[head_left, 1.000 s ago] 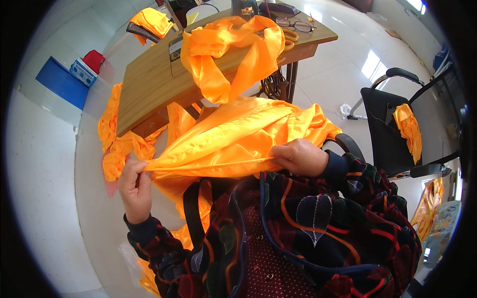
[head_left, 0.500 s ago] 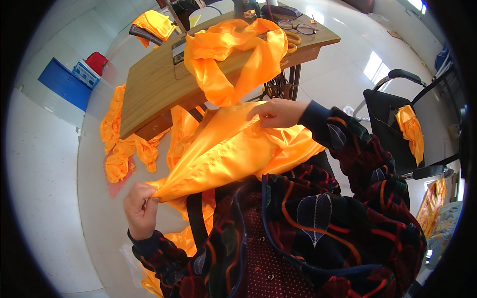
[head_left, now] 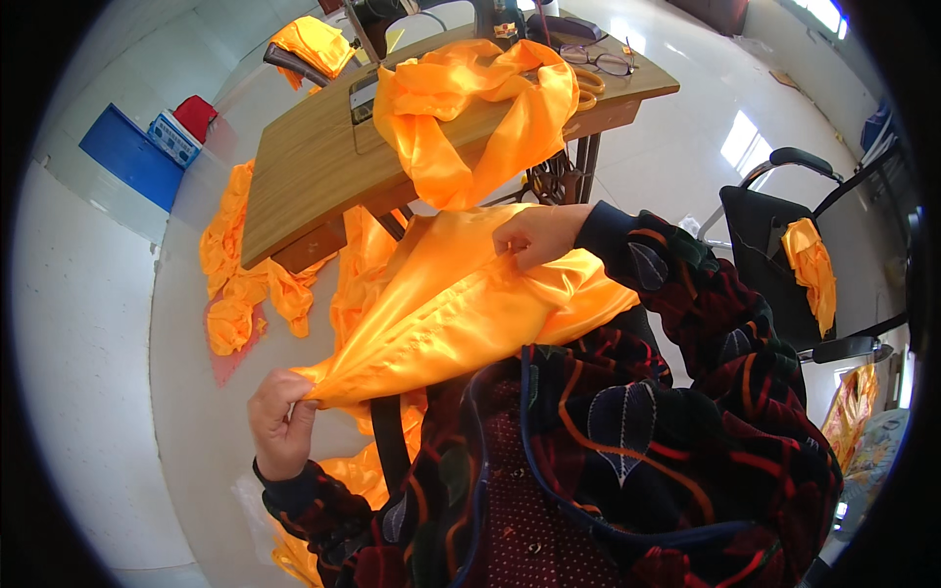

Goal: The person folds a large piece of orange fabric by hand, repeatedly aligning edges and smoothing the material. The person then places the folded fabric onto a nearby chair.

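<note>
A shiny orange satin cloth (head_left: 441, 314) is stretched at a slant across my lap, with a stitched, slightly puckered seam running along it. My left hand (head_left: 282, 416) pinches its gathered lower-left end between thumb and fingers. Farther up and to the right, my right hand (head_left: 542, 237) is closed on the cloth beside the seam, fingers pressed together. Beyond my hands, a twisted loop of orange satin (head_left: 436, 93) lies on the wooden sewing table (head_left: 304, 162) and droops over its near edge.
At the table's far side stands a sewing machine (head_left: 377, 15), with eyeglasses (head_left: 613, 65) and yellow-handled scissors (head_left: 588, 88) near the right. More orange cloth (head_left: 230, 318) is heaped on the floor at left. A black armchair (head_left: 760, 245) holding orange fabric stands at right.
My right hand has turned more knuckles-up and shifted slightly down on the cloth. The left hand keeps its pinch, a little lower. The view has shifted slightly.
</note>
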### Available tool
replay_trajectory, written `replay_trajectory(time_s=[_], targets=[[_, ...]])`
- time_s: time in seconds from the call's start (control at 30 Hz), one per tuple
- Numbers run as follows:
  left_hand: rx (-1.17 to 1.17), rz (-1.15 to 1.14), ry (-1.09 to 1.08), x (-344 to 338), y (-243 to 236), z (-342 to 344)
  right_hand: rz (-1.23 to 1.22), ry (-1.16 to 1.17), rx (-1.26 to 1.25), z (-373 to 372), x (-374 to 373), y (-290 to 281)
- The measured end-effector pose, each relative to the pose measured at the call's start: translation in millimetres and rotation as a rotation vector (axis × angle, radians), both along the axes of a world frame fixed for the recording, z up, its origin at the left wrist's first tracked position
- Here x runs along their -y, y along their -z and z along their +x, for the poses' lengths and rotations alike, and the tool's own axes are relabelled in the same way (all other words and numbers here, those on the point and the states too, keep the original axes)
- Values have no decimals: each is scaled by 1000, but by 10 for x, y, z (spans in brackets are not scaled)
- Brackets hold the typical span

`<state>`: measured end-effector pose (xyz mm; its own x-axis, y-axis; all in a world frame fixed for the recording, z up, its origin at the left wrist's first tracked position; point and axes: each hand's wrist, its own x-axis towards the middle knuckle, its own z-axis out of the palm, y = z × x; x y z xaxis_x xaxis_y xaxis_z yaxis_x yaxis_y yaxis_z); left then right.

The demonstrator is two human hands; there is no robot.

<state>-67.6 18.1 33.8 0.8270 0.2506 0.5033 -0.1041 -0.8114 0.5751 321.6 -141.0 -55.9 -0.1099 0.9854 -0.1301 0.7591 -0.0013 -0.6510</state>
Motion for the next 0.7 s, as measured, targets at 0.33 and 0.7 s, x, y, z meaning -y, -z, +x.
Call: replay_trajectory(time_s=[0.33, 0.7], targets=[[-3, -48, -128, -119, 64, -82, -33, 144, -247, -31, 508, -166], [-72, -52, -128, -193, 98, -177, 97, 130, -215, -85, 461, -104]])
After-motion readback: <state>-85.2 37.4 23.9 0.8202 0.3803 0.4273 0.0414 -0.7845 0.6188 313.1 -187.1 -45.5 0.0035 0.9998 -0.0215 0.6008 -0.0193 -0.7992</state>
